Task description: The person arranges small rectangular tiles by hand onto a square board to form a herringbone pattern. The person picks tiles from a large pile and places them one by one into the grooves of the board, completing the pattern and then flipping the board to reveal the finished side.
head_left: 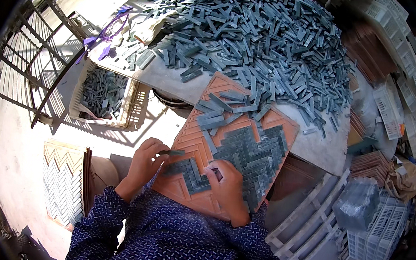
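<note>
An orange herringbone mould tray (192, 141) leans from my lap onto the table edge. Grey-green stone strips (249, 150) fill part of its grooves in a zigzag. More loose strips (223, 108) lie on its upper part. My left hand (143, 163) pinches one grey strip (171, 152) at the tray's left edge. My right hand (227, 187) presses on the laid strips near the tray's lower middle, fingers curled on a small strip.
A large heap of grey strips (260, 33) covers the white table (319, 148). A white crate (103, 95) with strips stands at left beside a metal rack (31, 58). A finished herringbone sheet (62, 183) lies lower left. White crates (378, 234) and stacked trays (368, 166) stand right.
</note>
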The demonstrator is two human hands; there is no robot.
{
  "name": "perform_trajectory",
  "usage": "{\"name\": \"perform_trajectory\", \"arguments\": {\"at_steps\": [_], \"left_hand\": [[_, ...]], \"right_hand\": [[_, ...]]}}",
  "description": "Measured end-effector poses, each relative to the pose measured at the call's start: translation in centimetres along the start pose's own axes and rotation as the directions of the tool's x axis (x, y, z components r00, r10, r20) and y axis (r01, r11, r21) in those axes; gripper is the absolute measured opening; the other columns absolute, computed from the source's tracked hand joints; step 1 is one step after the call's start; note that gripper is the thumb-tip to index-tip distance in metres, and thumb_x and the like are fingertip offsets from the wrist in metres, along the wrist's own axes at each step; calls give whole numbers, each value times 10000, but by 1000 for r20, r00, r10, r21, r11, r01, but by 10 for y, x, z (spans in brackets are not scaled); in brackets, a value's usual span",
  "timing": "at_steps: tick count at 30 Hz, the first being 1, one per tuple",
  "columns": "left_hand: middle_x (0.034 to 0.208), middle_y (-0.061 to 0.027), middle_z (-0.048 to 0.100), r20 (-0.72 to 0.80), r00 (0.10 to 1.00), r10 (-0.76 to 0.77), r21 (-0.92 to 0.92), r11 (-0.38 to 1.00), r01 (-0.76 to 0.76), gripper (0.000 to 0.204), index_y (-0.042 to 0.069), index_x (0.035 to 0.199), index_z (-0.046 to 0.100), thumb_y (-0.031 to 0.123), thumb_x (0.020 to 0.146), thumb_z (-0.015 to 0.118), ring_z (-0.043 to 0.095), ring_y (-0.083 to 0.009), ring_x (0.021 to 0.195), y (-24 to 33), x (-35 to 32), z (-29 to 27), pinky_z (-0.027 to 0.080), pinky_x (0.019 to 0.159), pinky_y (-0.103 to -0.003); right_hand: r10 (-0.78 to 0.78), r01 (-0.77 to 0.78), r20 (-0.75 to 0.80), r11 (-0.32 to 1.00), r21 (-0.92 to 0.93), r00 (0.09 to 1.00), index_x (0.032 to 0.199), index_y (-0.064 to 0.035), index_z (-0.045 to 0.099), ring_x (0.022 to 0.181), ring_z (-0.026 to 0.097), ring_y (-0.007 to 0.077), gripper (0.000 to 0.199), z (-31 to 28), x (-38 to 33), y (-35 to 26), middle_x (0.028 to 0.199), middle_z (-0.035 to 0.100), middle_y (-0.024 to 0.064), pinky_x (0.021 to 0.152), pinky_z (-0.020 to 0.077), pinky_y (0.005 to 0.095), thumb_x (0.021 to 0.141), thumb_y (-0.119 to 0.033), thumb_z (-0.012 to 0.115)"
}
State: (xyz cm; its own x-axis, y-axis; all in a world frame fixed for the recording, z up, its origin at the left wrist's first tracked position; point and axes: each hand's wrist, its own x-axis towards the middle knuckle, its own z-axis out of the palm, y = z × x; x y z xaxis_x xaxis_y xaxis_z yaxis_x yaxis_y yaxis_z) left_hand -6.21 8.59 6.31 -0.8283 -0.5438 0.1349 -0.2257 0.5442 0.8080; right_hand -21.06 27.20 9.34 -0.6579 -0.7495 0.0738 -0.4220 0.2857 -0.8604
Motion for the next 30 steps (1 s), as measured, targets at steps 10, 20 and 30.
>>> {"name": "perform_trajectory", "arguments": {"at_steps": [10, 20, 30], "left_hand": [[891, -115, 587, -63, 996, -62, 62, 996, 66, 236, 43, 980, 642, 14, 748, 677, 603, -290, 827, 4, -19, 22, 498, 709, -363], [867, -124, 603, -29, 1000, -7, 106, 994, 10, 193, 21, 939, 654, -30, 756, 627, 621, -303, 808, 15, -12, 20, 505, 692, -363], [847, -138, 603, 88, 994, 72, 144, 986, -84, 166, -8, 906, 650, -46, 751, 605, 603, -314, 787, 19, 3, 15, 497, 690, -375]], "right_hand": [[-58, 58, -33, 998, 23, 998, 847, -23, 620, 586, 592, 213, 87, -8, -1, 2, 783, 622, 102, 522, 452, 306, 813, -76, 680], [-39, 39, -58, 999, -1, 998, 832, -24, 612, 657, 612, 253, 90, -16, 1, 5, 773, 613, 105, 571, 470, 327, 811, -84, 676], [-313, 243, -75, 848, -472, 947, 938, -49, 582, 752, 612, 308, 215, 16, 51, 21, 841, 610, 124, 624, 494, 390, 747, -71, 680]]}}
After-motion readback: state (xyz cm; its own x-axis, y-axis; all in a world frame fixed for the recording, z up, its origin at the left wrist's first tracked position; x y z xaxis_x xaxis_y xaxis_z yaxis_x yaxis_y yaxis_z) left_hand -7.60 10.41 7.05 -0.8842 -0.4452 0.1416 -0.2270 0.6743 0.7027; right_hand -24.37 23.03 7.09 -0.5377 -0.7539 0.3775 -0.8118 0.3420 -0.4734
